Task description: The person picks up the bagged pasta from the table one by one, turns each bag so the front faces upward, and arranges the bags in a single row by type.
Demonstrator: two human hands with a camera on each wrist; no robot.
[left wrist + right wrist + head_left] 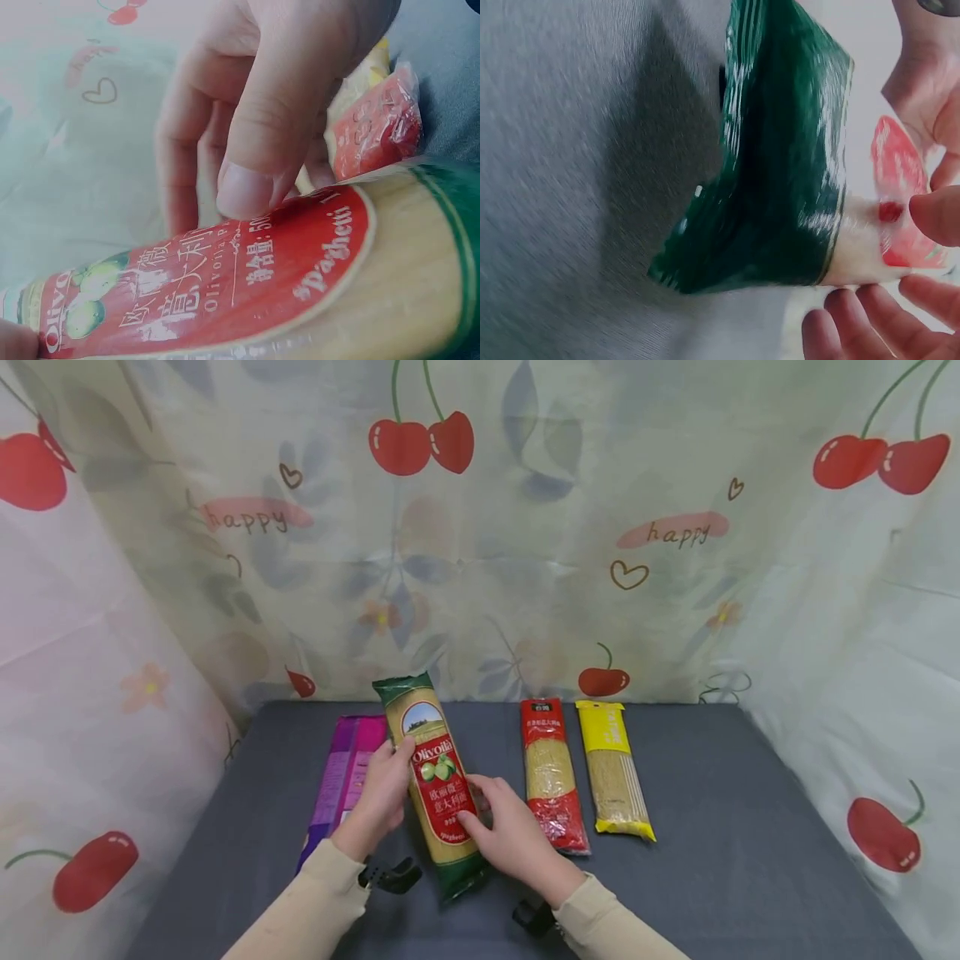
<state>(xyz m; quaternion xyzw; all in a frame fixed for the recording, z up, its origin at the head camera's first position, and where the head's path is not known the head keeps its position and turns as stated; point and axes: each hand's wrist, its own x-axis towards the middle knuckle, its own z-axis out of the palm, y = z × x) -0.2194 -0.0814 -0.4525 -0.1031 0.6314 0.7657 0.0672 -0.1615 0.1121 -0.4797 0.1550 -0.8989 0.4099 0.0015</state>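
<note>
A spaghetti packet (444, 793) with green ends and a red label is between my two hands, its label facing up and its top leaning left. My left hand (381, 793) grips its left edge, thumb on the front. At the lower right edge my right hand (513, 839) holds it, with the thumb on the label and the fingers around the side. In the right wrist view, the packet's green end (787, 165) is above the dark cloth and casts a shadow there. Behind my left hand lies a purple packet (341, 777), partly covered.
Right of the hands, a red noodle packet (551, 768) and a yellow-ended noodle packet (617, 777) lie side by side on the dark grey tabletop (720, 860). A cherry-patterned curtain (525, 543) stands behind the table and along both sides.
</note>
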